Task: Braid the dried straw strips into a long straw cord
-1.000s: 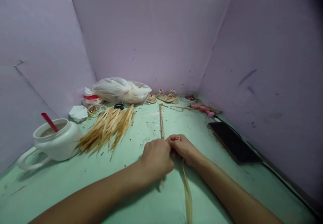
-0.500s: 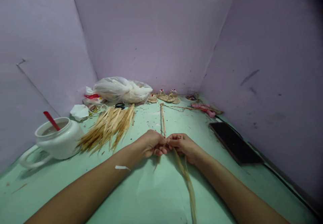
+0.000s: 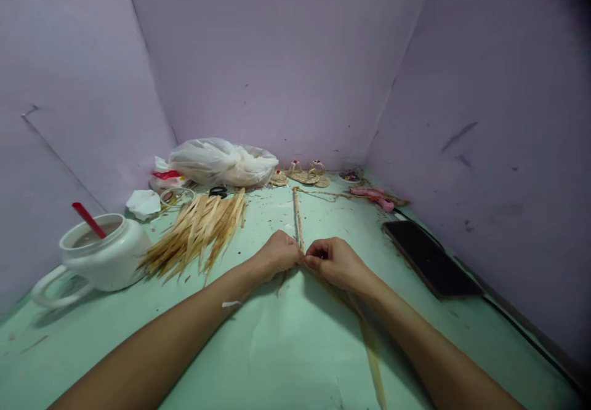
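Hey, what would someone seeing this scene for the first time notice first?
Most likely the left hand and right hand meeting at the centre, both pinching the near end of a braided cord that runs straight away from them. Next, the fan of dried straw strips to the left, and the white pot with a red spoon at the far left edge.

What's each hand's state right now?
Left hand: closed, pinching the near end of the braided cord.
Right hand: closed, pinching the same cord end; a loose straw strip trails beneath it.
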Demonstrator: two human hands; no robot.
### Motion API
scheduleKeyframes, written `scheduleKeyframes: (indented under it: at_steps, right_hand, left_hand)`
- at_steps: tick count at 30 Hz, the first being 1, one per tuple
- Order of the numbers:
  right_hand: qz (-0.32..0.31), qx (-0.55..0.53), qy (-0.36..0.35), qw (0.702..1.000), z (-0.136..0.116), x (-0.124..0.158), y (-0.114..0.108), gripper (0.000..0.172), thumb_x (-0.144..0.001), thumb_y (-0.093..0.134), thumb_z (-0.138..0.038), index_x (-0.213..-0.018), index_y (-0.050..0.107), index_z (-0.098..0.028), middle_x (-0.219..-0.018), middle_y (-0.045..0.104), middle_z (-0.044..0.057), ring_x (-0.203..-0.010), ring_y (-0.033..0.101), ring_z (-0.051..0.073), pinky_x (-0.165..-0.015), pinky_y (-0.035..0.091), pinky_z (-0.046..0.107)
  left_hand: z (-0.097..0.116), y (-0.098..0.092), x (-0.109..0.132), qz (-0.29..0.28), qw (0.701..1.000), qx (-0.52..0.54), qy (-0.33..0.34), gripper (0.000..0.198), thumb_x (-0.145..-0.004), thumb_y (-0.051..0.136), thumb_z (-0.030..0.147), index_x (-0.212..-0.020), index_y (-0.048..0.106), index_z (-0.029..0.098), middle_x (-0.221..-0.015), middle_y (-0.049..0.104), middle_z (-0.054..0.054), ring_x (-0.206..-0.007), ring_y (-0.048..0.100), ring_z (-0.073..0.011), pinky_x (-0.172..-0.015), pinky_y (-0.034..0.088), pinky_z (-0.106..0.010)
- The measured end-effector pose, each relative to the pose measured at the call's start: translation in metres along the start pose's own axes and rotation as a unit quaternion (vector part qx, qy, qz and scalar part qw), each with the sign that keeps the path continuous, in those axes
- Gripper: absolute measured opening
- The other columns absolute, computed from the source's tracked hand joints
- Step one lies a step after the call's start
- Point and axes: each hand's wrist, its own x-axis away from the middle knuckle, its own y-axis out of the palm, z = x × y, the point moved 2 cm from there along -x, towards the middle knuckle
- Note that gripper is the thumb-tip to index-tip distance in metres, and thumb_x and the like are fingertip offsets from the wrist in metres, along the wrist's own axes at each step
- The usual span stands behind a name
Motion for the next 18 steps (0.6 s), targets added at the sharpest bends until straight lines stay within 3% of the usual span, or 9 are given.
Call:
scheduleKeyframes:
  at_steps: [5,9,18]
  right_hand:
    - [-0.070,-0.107,0.085,0.988,-0.002,0.001,-0.001,0.019,-0.067,0.046,-0.023,-0.054,0.055,-0.013,-0.044,0.045,-0.002,-0.041,0.036,0.007,-0.041,0.026,0.020]
    - [-0.113,-0.194,0.108,0.969,-0.004,0.002,-0.006,0.015,-0.064,0.053,-0.024,-0.056,0.057,-0.012,-0.045,0.048,-0.002,-0.041,0.038,0.007,-0.042,0.030,0.020]
    - [-0.043,-0.272,0.112,0.955,0.001,-0.006,0.001,0.007,-0.059,0.059,-0.017,-0.056,0.057,-0.011,-0.039,0.045,-0.005,-0.038,0.036,0.004,-0.042,0.030,0.018]
  left_hand:
    - [-0.011,0.002,-0.005,0.016,1.000,-0.002,0.011,0.008,-0.049,0.047,0.012,-0.043,0.042,0.015,-0.035,0.028,0.006,-0.036,0.023,-0.0046,-0.038,0.013,-0.021]
    - [-0.010,0.002,-0.005,0.011,1.000,0.000,0.017,0.004,-0.049,0.049,0.012,-0.045,0.047,0.013,-0.036,0.028,0.006,-0.036,0.023,-0.0048,-0.038,0.013,-0.021]
    - [0.007,-0.003,0.008,0.010,0.998,0.055,-0.010,0.005,-0.049,0.047,0.008,-0.045,0.049,0.011,-0.035,0.034,0.005,-0.034,0.024,-0.0035,-0.037,0.014,-0.020]
